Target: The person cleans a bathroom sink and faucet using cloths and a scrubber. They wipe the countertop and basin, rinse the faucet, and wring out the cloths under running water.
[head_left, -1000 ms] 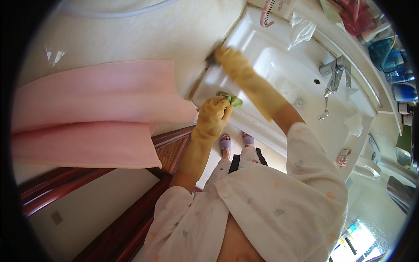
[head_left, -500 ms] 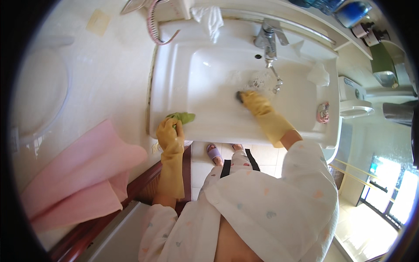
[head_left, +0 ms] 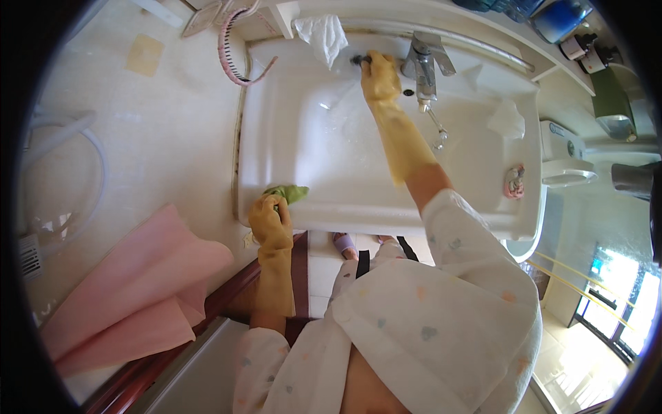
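Observation:
A yellow rubber glove covers my right hand point(head_left: 380, 77), which reaches to the back of the white washbasin point(head_left: 321, 155), left of the chrome faucet point(head_left: 425, 65). Its fingers are closed on a small dark scrubber point(head_left: 358, 60), pressed to the back ledge; the fingers hide part of it. At the front left corner of the basin rests my left hand point(head_left: 271, 219), gloved the same way, closed round a green cloth point(head_left: 289, 193) whose end sticks out over the rim. A metal chain point(head_left: 438, 131) hangs below the faucet.
A white crumpled cloth point(head_left: 323, 36) and a pink toothed headband point(head_left: 225, 52) lie at the back left. On the basin's right side are a white piece point(head_left: 507, 119) and a pinkish bundle point(head_left: 514, 181). A pink cloth point(head_left: 145, 283) drapes at left; bottles point(head_left: 562, 21) stand on the back-right shelf.
My right hand has moved with the dark scrubber from mid-basin up to the back ledge beside the faucet. Foam near the drain is no longer visible. My left hand keeps its place on the corner.

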Demonstrator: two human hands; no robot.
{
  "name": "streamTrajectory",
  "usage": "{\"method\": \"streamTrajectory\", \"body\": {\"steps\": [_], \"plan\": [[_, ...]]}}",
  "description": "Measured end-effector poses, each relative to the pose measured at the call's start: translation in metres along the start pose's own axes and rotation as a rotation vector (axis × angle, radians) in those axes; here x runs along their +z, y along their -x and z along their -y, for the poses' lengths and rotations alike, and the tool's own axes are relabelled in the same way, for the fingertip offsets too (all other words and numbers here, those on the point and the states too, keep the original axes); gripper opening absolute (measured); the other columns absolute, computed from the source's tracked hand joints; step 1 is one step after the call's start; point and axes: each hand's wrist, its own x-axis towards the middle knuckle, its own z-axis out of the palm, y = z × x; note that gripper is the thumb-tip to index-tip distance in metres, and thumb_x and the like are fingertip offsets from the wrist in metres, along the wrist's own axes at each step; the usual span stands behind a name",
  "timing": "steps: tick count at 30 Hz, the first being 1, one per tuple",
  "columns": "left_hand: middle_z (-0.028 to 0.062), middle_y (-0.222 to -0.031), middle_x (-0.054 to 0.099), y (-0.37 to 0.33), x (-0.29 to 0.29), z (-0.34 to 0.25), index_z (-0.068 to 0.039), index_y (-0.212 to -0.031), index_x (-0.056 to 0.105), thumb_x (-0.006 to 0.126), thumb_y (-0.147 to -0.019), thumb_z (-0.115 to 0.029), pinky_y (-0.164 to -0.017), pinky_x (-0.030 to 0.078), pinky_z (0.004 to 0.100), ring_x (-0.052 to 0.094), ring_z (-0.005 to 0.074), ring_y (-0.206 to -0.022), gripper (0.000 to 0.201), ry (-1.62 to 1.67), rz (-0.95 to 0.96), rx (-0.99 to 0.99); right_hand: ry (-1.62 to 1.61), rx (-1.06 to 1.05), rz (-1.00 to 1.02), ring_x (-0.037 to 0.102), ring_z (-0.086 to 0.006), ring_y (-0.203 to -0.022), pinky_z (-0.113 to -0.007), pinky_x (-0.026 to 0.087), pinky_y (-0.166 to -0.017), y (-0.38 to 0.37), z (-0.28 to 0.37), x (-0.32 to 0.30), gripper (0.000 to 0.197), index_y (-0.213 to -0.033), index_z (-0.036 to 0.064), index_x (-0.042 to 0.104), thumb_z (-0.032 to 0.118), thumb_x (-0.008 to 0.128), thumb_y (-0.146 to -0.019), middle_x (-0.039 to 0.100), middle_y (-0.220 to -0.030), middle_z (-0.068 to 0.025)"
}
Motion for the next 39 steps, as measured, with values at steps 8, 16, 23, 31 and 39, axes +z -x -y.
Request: {"method": "streamTrajectory", "body": {"steps": [8,16,23,31,39], "plan": [[0.0154,-0.096,0.07,-0.004,0.002,-0.001,-0.002,-0.089,0.066,0.071,-0.087,-0.006,-0.078,0.054,0.0457,0.066,0.0368,-0.086,0.007,-0.039,0.005,0.044,0.563,-0.376,0.342,0.062,-0.036,-0.114,-0.048,0.055,-0.092,-0.013,-0.006,0.033,0.05,-0.14,0.0111,0.048,0.011,0.059,-0.092,0.06,-0.13,-0.0135],[0.0153,-0.095,0.071,-0.009,-0.003,-0.007,-0.001,-0.088,0.067,0.072,-0.087,-0.007,-0.08,0.054,0.045,0.066,0.0369,-0.088,0.008,-0.008,0.022,0.045,0.459,-0.269,0.349,0.065,-0.0351,-0.112,-0.047,0.056,-0.088,-0.015,0.012,0.016,0.042,-0.131,0.0098,0.056,0.012,0.063,-0.09,0.064,-0.122,-0.0137],[0.0158,-0.095,0.071,-0.002,-0.001,-0.002,-0.002,-0.086,0.067,0.072,-0.087,-0.009,-0.081,0.053,0.0451,0.066,0.0382,-0.087,0.008,-0.012,0.018,0.022,0.163,-0.252,0.485,0.067,-0.0344,-0.11,-0.046,0.057,-0.085,0.128,-0.057,-0.053,0.035,-0.123,0.0086,0.063,0.013,0.066,-0.088,0.068,-0.116,-0.014],[0.0158,-0.097,0.068,-0.003,0.008,-0.01,-0.002,-0.09,0.068,0.071,-0.089,-0.007,-0.081,0.053,0.0422,0.064,0.0344,-0.089,0.006,-0.081,0.012,0.006,0.877,0.07,0.161,0.069,-0.0336,-0.107,-0.045,0.058,-0.081,0.129,-0.196,-0.128,0.029,-0.114,0.0072,0.071,0.014,0.07,-0.086,0.073,-0.108,-0.0142],[0.0116,-0.089,0.065,0.0,0.008,-0.013,0.0,-0.092,0.065,0.068,-0.09,-0.002,-0.079,0.052,0.0368,0.063,0.0278,-0.088,0.005,-0.136,0.008,0.029,-0.157,0.286,0.293,0.066,-0.037,-0.104,-0.042,0.056,-0.084,0.078,-0.2,-0.116,0.032,-0.125,0.0122,0.064,0.019,0.063,-0.094,0.07,-0.112,-0.0167]]}}
